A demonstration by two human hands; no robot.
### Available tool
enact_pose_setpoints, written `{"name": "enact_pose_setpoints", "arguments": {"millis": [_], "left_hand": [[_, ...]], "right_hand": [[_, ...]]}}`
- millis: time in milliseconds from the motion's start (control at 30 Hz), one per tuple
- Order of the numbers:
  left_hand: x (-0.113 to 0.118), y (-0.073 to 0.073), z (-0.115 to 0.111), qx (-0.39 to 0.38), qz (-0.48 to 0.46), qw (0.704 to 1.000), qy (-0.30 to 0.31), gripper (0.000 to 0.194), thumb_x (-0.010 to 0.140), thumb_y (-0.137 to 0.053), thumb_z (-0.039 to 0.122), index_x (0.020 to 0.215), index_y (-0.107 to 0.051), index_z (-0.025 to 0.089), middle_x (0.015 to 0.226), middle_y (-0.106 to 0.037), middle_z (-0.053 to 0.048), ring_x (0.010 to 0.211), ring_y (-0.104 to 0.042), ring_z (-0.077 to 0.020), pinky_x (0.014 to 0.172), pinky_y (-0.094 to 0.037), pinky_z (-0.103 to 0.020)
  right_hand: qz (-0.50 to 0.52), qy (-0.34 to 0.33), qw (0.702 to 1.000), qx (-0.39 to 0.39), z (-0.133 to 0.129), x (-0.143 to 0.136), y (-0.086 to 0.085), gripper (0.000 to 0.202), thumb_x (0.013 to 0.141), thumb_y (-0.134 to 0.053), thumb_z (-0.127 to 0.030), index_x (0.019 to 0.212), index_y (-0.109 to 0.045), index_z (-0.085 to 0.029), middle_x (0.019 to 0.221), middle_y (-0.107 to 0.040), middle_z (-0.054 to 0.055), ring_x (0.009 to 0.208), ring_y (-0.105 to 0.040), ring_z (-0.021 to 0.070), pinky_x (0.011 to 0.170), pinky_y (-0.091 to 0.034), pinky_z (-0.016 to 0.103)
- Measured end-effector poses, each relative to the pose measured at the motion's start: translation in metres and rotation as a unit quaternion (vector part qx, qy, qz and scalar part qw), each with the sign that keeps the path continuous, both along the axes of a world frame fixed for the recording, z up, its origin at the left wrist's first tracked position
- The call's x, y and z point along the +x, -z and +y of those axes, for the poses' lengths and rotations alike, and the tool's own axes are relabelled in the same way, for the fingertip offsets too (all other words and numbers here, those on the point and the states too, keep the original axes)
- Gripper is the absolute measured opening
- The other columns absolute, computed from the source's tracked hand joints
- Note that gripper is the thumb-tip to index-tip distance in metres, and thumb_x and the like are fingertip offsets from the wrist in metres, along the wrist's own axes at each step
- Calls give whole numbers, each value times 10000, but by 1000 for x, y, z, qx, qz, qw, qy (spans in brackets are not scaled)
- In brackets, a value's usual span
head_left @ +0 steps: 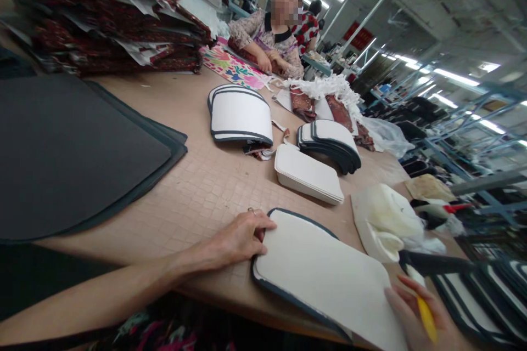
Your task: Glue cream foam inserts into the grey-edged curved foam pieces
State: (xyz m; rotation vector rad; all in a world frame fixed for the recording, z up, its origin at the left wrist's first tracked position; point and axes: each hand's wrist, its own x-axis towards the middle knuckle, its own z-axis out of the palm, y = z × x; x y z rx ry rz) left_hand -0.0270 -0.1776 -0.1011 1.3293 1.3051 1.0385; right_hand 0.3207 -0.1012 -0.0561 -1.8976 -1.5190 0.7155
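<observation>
A cream-white panel (325, 263) lies over a dark-edged piece (296, 303) at the table's front edge, its dark border showing along the top and lower left. My left hand (247, 233) grips the left end, fingertips on the white surface and thumb near the rim. At the right end, my right hand (420, 307) holds the panel's edge between thumb and fingers. A yellow tool with a pale tip (426, 318) is also held in that hand. The undersides of both pieces are hidden.
Dark sheets (82, 153) cover the left of the table (197, 192). Beyond are white dark-edged stacks (241, 115), a cream stack (307, 173) and a white container (382, 219). More dark-edged pieces (481, 296) lie right. A person (272, 49) works across the table.
</observation>
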Motion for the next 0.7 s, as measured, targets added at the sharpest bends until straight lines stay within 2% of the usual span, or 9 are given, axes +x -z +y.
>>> {"name": "enact_pose_setpoints", "arguments": {"millis": [200,367,500,633,700], "left_hand": [[-2,-8,-4,-6,25,1000,0,484,598,-572,42,1068,-646,131,962,-580,-51,755,-546,-151,647,-474,-236],[-11,-19,-7,-36,28,999,-9,456,608,-555,137,1053,-653,136,961,-599,-47,782,-584,-173,691,-501,-273],[-14,-23,-8,-17,41,999,-2,406,643,-559,210,1035,-658,179,1033,-604,-45,785,-606,-180,676,-528,-274],[-11,-30,-10,5,73,997,-16,379,645,-600,263,1010,-672,193,986,-636,-54,724,-624,-179,630,-556,-261],[-8,-35,-10,24,119,992,-36,347,628,-616,289,958,-695,216,956,-659,-41,696,-637,-175,612,-566,-248]], "right_hand": [[-27,-35,999,11,-12,-23,-13,506,593,-663,-532,964,-553,-205,739,-641,18,700,-611,198,641,-485,282],[68,-59,996,-9,-22,-38,-16,528,601,-670,-523,984,-513,-195,754,-580,0,661,-568,160,577,-466,254],[126,-86,988,-6,-26,-37,-12,453,654,-654,-467,976,-485,-196,730,-546,-16,604,-545,141,532,-458,252],[136,-98,986,15,-25,-31,-13,383,666,-636,-416,942,-496,-189,698,-553,-12,566,-538,138,504,-445,250],[131,-103,986,31,-23,-29,-14,344,668,-622,-389,922,-506,-189,673,-557,-12,559,-538,143,505,-444,255]]}}
